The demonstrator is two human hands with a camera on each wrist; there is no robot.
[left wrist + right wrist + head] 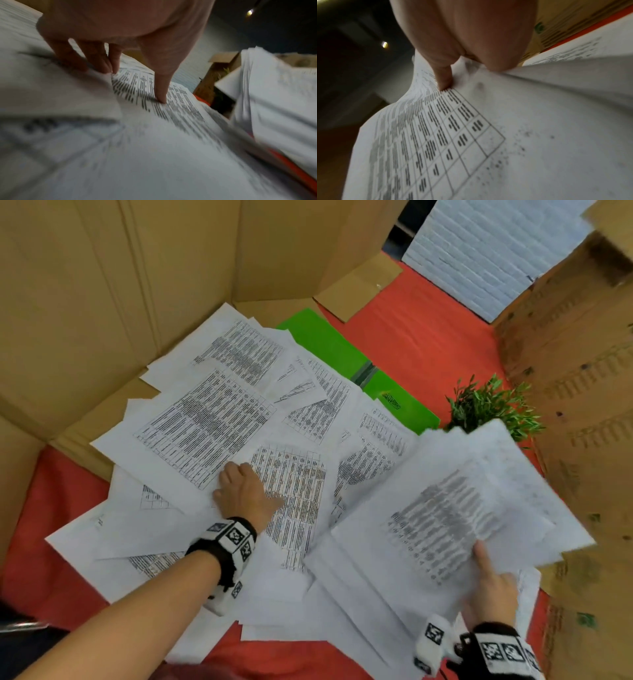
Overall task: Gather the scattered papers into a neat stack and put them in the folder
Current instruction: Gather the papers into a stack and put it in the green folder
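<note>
Left hand (245,491) pressed flat on the scattered papers (205,419), fingertips (96,59) at a sheet edge. Right hand (493,587) pinches a lifted sheaf (462,508). Rake loose sheets toward your sheaf and square its edges first. Green folder (329,344) lies half-buried at the far side.

Cardboard walls (102,285) close left and right; bare red mat (428,337) lies open beyond the folder (325,340).

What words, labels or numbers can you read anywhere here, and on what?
No words can be read.
Tables printed on the papers: too small and blurred.
Dark mark on the green folder: too small.
Printing on the cardboard box: blurred.
Wristbands: square coded patterns, no words.
</note>
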